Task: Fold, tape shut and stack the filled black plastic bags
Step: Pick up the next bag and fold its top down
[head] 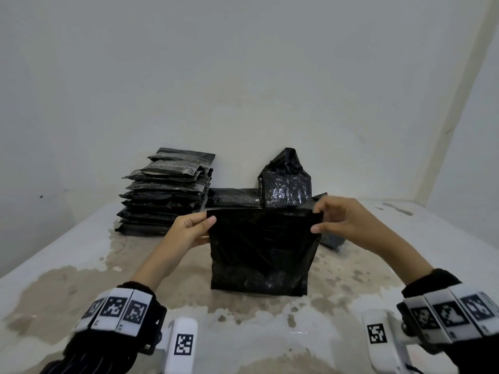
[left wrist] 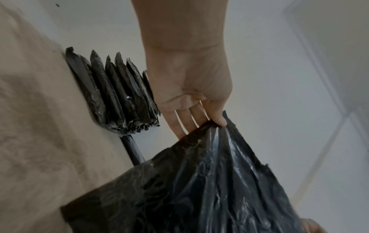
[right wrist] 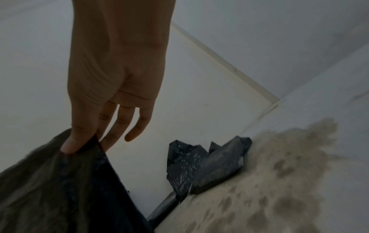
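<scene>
The filled black bag (head: pixel 260 252) stood upright at the desk's (head: pixel 67 279) middle, its top edge running crosswise between both hands. The left hand (head: pixel 189 230) pinched one top corner, the right hand (head: pixel 337 220) the other. The plastic looked thin and crinkly, probably slippery. A stack of taped bags (head: pixel 164 193) sat back-left.

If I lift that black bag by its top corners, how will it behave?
The bag is probably floppy: its thin film wrinkles below the left hand. Its weight likely sits low, where the bottom bulges on the table. The glossy plastic may slip from the right hand.
</scene>
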